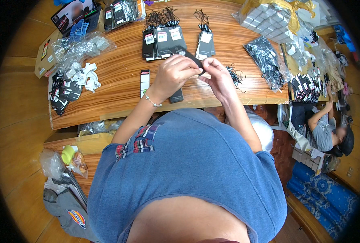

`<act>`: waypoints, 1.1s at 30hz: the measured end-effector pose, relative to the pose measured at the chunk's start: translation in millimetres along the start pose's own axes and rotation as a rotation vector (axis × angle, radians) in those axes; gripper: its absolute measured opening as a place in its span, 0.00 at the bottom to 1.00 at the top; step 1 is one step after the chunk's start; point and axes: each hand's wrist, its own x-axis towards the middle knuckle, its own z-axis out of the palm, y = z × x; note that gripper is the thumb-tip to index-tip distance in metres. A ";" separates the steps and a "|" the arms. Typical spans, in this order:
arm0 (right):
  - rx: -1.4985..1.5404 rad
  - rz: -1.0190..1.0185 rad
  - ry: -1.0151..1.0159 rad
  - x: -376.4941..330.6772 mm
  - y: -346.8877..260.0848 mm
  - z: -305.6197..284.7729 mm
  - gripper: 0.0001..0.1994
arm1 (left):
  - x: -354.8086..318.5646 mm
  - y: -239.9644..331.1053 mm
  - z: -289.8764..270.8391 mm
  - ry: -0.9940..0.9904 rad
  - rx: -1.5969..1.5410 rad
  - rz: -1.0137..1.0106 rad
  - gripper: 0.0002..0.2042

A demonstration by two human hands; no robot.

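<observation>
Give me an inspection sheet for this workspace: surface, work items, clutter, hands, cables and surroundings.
Surface: wooden table with striped grain, carrying tags, bags and boxes.
Work items: black tag at the hands; larger tag group and smaller tag group beyond, with black strings at their far ends.
Clutter: plastic bags and crumpled white paper on the left; loose strings on the right.
Hands: left hand grips the black tag; right hand has fingers at its near end, grip unclear.
Cables: nothing seen; the strings look like tag cords.
Surroundings: co-worker at right; blue patterned cloth at lower right.
</observation>
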 end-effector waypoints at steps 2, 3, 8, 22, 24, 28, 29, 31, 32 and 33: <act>0.016 -0.157 0.161 5.1 -3.5 1.9 0.03 | -7.1 1.5 3.9 -0.025 -0.096 -0.156 0.08; 0.049 -0.261 0.188 8.6 -10.0 1.2 0.04 | -10.9 2.0 6.3 -0.037 -0.144 -0.234 0.08; 0.282 -0.476 -0.042 16.3 -34.1 7.7 0.04 | -18.9 2.3 13.1 0.078 -0.495 -0.550 0.12; 0.106 -0.310 -0.175 -7.6 -32.8 29.9 0.03 | -151.2 -114.6 -36.8 -0.411 0.193 -0.875 0.27; 0.091 -0.309 -0.180 -5.4 -30.0 28.5 0.02 | -155.9 -117.6 -34.0 -0.443 0.218 -0.865 0.29; 0.048 -0.290 -0.176 -3.2 -25.3 28.1 0.03 | -162.3 -117.5 -30.8 -0.367 0.205 -0.811 0.29; 0.041 -0.282 -0.173 -2.5 -24.0 27.8 0.03 | -160.6 -113.8 -30.9 -0.334 0.194 -0.810 0.28; 0.044 -0.257 -0.168 -1.5 -21.7 27.8 0.03 | -159.6 -105.8 -29.0 -0.233 0.200 -0.775 0.25; 0.024 -0.254 -0.166 -0.4 -21.0 28.1 0.03 | -157.5 -101.5 -29.9 -0.165 0.224 -0.739 0.22; 0.004 -0.251 -0.164 0.1 -20.5 28.0 0.03 | -155.0 -96.6 -30.4 -0.096 0.246 -0.703 0.19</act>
